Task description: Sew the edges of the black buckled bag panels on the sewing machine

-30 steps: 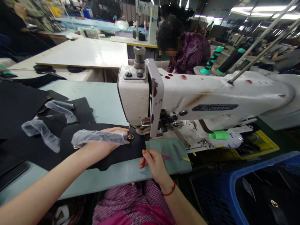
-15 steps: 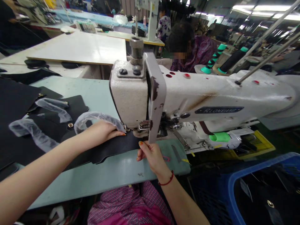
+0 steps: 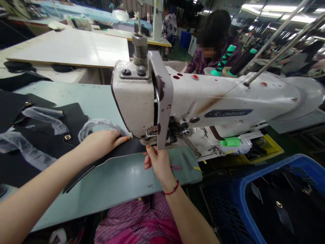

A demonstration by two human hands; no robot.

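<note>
A black leather-like piece (image 3: 124, 148) lies on the pale green bed, its far end under the head of a white sewing machine (image 3: 135, 101). My left hand (image 3: 105, 140) grips this piece, fingers closed, beside a small metal fitting (image 3: 131, 135). From that fitting a strap in cloudy white wrapping (image 3: 88, 125) loops back behind the hand. My right hand (image 3: 158, 162) pinches the near edge of the piece between thumb and fingers, just below the machine head. The needle is hidden from view.
More black pieces with wrapped straps (image 3: 38, 159) and gold buckles (image 3: 67, 137) spread left. A blue basket (image 3: 243, 189) holding black pieces stands right, near a yellow crate (image 3: 273, 149). Thread cones (image 3: 225, 60) rise behind the machine. A person (image 3: 213, 37) bends beyond it.
The view has shifted slightly, moving the scene left. The black piece's near edge now runs differently below my hands. Both hands keep their hold, and the person behind has shifted right.
</note>
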